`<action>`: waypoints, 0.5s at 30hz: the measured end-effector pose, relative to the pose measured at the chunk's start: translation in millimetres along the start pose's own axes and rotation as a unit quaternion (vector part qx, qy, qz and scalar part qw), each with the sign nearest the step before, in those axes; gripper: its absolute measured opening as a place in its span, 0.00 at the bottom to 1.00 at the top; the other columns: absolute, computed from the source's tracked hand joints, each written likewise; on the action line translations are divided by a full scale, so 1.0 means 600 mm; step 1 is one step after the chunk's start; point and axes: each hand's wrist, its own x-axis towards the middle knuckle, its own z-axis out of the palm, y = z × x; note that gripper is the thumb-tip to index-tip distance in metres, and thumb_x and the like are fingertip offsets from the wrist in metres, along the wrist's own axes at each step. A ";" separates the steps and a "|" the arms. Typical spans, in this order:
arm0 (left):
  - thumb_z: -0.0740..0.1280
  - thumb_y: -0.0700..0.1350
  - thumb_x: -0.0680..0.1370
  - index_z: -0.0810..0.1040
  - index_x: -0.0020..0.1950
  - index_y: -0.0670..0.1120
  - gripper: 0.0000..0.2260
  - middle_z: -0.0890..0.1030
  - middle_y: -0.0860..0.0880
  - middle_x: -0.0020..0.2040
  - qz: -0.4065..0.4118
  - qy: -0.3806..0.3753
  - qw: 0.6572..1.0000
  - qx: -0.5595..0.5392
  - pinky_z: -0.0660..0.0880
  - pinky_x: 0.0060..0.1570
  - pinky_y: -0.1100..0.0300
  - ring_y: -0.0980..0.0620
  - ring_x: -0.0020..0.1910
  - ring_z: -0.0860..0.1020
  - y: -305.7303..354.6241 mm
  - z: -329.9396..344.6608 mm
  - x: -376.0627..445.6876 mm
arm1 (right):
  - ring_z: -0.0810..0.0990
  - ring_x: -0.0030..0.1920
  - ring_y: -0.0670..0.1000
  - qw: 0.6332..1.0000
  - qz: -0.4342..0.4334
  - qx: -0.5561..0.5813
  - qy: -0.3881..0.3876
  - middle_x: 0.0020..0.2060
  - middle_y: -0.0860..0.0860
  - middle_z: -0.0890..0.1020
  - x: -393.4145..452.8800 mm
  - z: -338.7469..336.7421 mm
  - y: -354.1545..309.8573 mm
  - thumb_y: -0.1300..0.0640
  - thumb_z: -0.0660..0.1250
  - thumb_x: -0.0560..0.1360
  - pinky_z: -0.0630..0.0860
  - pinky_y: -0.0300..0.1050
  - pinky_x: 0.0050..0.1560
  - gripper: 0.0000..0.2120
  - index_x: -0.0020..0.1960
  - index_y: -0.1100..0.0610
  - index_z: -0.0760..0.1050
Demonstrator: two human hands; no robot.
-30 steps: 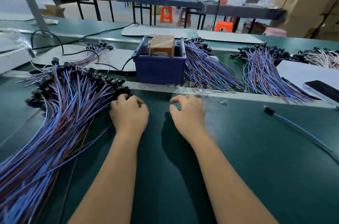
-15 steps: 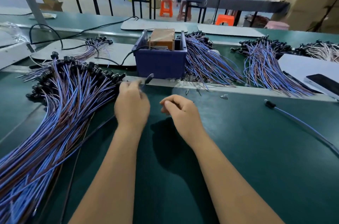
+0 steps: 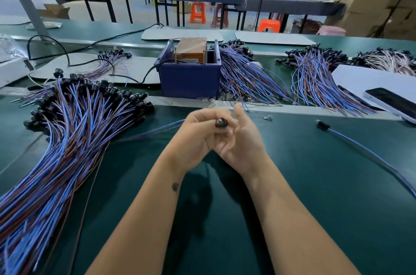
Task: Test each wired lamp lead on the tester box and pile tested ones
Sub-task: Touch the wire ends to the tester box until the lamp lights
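Head view: a big pile of leads (image 3: 67,139) with blue and brown wires and black sockets fans across the left of the frame on the green table (image 3: 315,184). At the centre, the left hand (image 3: 198,137) curls its fingers round a black lamp socket (image 3: 221,122), whose blue wire trails away to the left. The right hand (image 3: 242,139) sits just beside it, palm turned up, fingers loosely spread and touching the left; whether it grips anything I cannot tell. Above the hands stands a blue bin (image 3: 189,79) holding a brown tester box (image 3: 191,48). Right of the bin lie more bundles (image 3: 315,79), a single lead (image 3: 360,151) and a phone (image 3: 394,101).
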 end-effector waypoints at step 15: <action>0.59 0.49 0.83 0.82 0.47 0.45 0.15 0.86 0.49 0.42 -0.060 0.326 0.937 0.108 0.79 0.43 0.58 0.50 0.45 0.83 -0.022 -0.074 0.013 | 0.78 0.28 0.47 0.989 -0.043 -0.141 0.015 0.32 0.55 0.83 0.000 -0.013 0.000 0.65 0.56 0.80 0.76 0.37 0.32 0.08 0.46 0.60 0.73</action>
